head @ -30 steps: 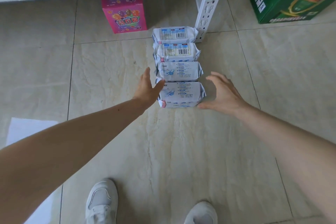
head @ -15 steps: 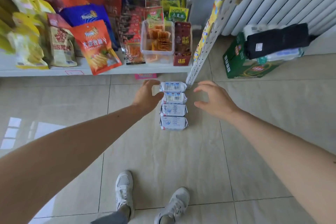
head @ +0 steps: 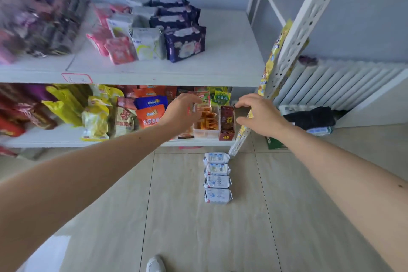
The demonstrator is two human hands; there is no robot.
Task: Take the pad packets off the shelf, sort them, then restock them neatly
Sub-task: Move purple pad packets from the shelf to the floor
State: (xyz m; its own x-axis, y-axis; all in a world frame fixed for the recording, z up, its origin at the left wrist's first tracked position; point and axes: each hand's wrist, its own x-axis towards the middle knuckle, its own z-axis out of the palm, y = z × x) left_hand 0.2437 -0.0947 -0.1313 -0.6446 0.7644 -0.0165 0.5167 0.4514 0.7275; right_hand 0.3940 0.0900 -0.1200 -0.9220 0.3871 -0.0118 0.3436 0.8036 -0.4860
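Note:
Several white pad packets (head: 217, 178) lie in a neat row on the tiled floor, just below the shelf post. On the upper shelf (head: 223, 66) stand more pad packets: dark blue ones (head: 185, 43), grey-white ones (head: 148, 43) and pink ones (head: 114, 47). My left hand (head: 181, 112) and my right hand (head: 257, 115) are both raised in front of the lower snack shelf, fingers apart and curled, holding nothing. They hang well above the floor row and below the upper shelf.
The lower shelf holds snack bags (head: 150, 112) and a clear tub of crackers (head: 207, 122). A white perforated shelf post (head: 293, 35) rises on the right, with a radiator (head: 335, 84) and a green box with dark cloth (head: 309, 119) beyond it. My shoe (head: 155, 264) is at the bottom.
My view has tilted up from the floor to the shelves. Both hands have lifted away from the row of white packets, which stays on the floor.

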